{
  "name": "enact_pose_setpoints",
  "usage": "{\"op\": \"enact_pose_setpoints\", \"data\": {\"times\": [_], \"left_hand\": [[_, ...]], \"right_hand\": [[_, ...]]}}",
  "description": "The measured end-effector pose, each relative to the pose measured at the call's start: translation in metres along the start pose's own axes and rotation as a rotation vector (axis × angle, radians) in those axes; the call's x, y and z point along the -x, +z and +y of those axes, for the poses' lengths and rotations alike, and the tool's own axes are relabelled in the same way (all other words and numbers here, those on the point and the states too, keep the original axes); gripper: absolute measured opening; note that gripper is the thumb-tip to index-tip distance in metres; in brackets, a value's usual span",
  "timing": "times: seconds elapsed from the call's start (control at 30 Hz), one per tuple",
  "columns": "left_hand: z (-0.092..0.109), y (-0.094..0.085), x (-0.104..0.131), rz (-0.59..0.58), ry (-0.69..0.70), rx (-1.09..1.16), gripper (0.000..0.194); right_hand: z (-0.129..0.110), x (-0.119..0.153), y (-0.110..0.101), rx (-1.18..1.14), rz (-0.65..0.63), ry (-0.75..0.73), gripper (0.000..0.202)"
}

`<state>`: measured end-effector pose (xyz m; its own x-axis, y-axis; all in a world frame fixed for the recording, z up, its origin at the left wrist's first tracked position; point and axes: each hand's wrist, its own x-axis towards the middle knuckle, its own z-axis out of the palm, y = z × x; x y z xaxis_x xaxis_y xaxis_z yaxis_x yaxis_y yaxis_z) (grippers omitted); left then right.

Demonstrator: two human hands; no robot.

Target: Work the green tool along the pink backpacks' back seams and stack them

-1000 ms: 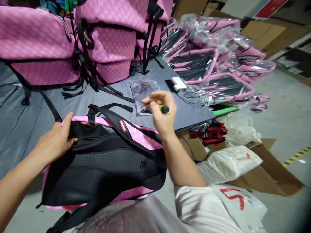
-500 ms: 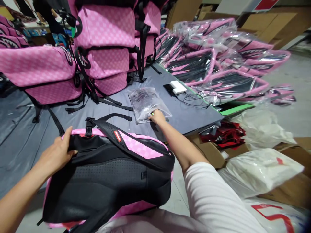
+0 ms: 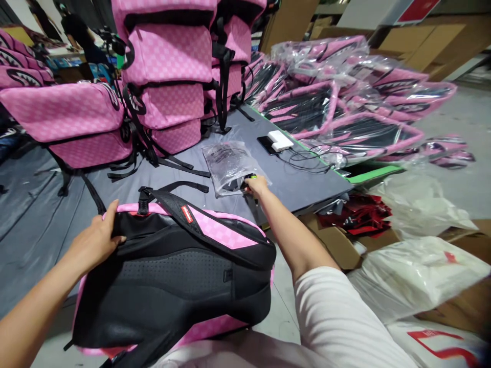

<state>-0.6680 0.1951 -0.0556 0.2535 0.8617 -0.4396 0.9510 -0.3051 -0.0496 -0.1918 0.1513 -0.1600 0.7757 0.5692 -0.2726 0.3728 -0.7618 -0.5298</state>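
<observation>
Currently gripped, left: the upper left edge of the black-and-pink backpack (image 3: pixel 169 286) is pinched by the left hand (image 3: pixel 95 240), its fingers on the pink piping and its thumb on the black panel.
Right hand: a small green-and-black item (image 3: pixel 253 177) is held in the nearly closed right hand (image 3: pixel 257 188), at the mouth of the clear plastic bag (image 3: pixel 226 162); the fingertips are partly hidden.
Backpack position: lying back panel up, between the table (image 3: pixel 312 189) and the wearer's body; one shoulder strap (image 3: pixel 187 213), with a red label, is seen across it. What supports it underneath cannot be told.
Plastic bag: flat on the table beyond the backpack, with dark contents showing near its mouth.
Electronics: a black phone (image 3: pixel 266 145) and a white block (image 3: pixel 281 140) are placed touching, right of the bag; a dark cable (image 3: pixel 307 162) is looped beside them.
Stock, left and centre: pink checked backpacks (image 3: pixel 172 105) are stacked on the table, with straps hanging down.
Stock, right: plastic-wrapped pink backpacks (image 3: pixel 368 130) are heaped beyond the table.
Lower right: white plastic bags (image 3: pixel 422 273) and red packets (image 3: pixel 358 214) are noted near open cardboard.
</observation>
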Motion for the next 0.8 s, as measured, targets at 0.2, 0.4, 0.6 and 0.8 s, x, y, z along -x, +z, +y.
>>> {"op": "enact_pose_setpoints", "data": {"times": [0.2, 0.4, 0.6, 0.8], "left_hand": [[-0.009, 0.002, -0.004, 0.033, 0.052, 0.085, 0.085], [0.022, -0.010, 0.028, 0.669, 0.244, 0.413, 0.057], [0.082, -0.014, 0.059, -0.160, 0.527, 1.436, 0.061], [0.075, 0.006, 0.064, 0.109, 0.320, 1.680, 0.050]], "right_hand": [[-0.001, 0.054, -0.029, 0.330, 0.097, -0.270, 0.026], [-0.040, 0.138, -0.056, 0.359, 0.309, -0.964, 0.032], [-0.081, 0.227, -0.039, 0.170, 0.248, -1.816, 0.024], [-0.089, 0.249, -0.027, -0.293, -0.016, -1.265, 0.024]]}}
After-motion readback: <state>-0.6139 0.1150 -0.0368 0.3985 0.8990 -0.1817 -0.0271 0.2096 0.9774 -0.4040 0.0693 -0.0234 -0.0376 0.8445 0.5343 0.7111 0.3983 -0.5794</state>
